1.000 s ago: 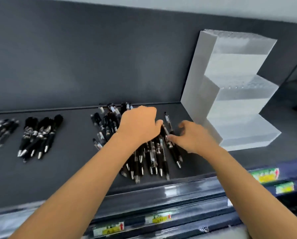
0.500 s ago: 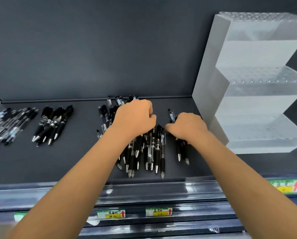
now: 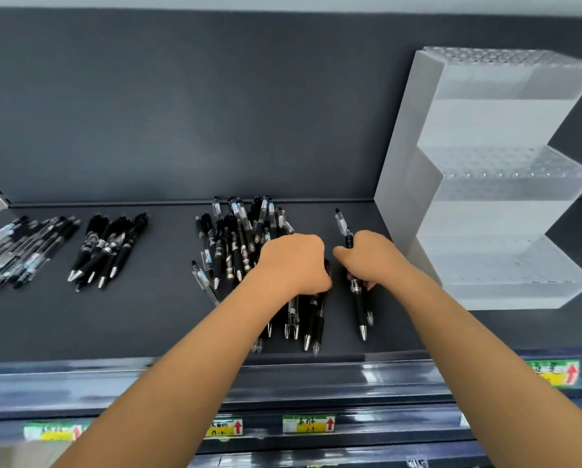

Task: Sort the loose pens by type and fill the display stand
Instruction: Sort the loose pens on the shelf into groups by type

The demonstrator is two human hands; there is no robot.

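Observation:
A big mixed pile of black and clear pens (image 3: pixel 235 244) lies mid-shelf. My left hand (image 3: pixel 294 265) sits curled over the pile's front part, gripping several black pens whose tips stick out below it. My right hand (image 3: pixel 372 260) grips a small bunch of black pens (image 3: pixel 360 307), held slightly apart to the right of the pile. One clear pen (image 3: pixel 341 221) lies just behind that hand. The white stepped display stand (image 3: pixel 505 184) stands at the right with its three tiers bare.
Two sorted groups lie at the left: black-grip pens (image 3: pixel 109 246) and slim clear pens (image 3: pixel 23 249). The dark shelf (image 3: pixel 141 319) has a glossy front rail with price labels (image 3: pixel 308 423) below. A dark back wall closes the shelf.
My right hand has closed round a few black pens and drawn them rightward out of the pile. My left hand stays on the pile. The view has shifted slightly.

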